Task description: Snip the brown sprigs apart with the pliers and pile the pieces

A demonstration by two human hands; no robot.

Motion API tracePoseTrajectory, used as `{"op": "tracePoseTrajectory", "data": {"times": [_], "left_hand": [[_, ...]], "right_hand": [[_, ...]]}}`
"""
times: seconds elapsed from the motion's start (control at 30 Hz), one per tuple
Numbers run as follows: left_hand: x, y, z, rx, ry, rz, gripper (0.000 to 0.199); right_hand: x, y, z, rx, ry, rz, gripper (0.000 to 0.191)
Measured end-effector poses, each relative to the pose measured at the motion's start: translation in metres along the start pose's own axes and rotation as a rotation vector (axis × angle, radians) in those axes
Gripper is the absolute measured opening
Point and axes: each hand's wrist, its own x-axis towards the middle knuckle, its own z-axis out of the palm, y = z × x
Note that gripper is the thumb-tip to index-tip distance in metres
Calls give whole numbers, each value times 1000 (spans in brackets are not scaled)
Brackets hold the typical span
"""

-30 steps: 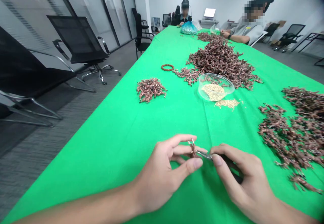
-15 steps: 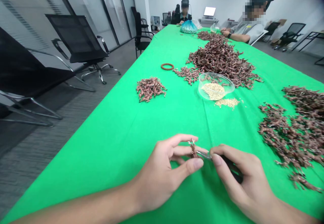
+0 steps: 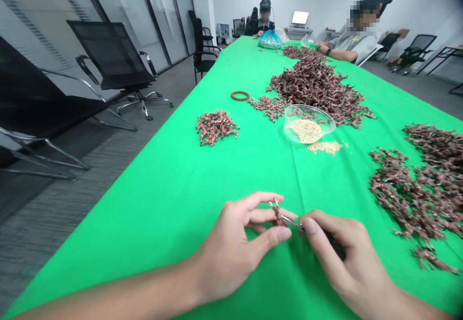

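Between the thumb and fingers of my left hand (image 3: 240, 243) is a small brown twisted piece (image 3: 277, 214) with thin pale prongs sticking up. My right hand (image 3: 342, 257) grips a dark-handled tool (image 3: 291, 222) with a slim metal tip. The tip meets the right side of the brown piece. Most of the handle is hidden in my right palm, so I cannot make out the tool's exact kind. Both hands are held close together over the green tablecloth (image 3: 162, 204).
A large heap of similar brown pieces (image 3: 314, 81) lies ahead, with a smaller pile (image 3: 217, 128) left and another (image 3: 415, 189) right. A clear plastic bowl (image 3: 327, 124) holds pale yellow bits; more bits (image 3: 327, 146) lie beside it. A beaded bracelet (image 3: 239, 96) and two seated people are farther off.
My right hand has turned slightly, so less of the tool's dark handle shows. The left hand keeps its hold on the brown piece, nearly unmoved.
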Motion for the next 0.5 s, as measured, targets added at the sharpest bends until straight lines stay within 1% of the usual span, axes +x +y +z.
{"op": "tracePoseTrajectory", "data": {"times": [0.17, 0.3, 0.5], "left_hand": [[0, -1, 1, 20, 23, 20, 38], [0, 0, 0, 28, 50, 28, 40], [1, 1, 0, 78, 120, 41, 43]], "right_hand": [[0, -1, 0, 36, -9, 30, 38], [1, 0, -1, 78, -21, 49, 35], [3, 5, -3, 121, 38, 77, 32]]}}
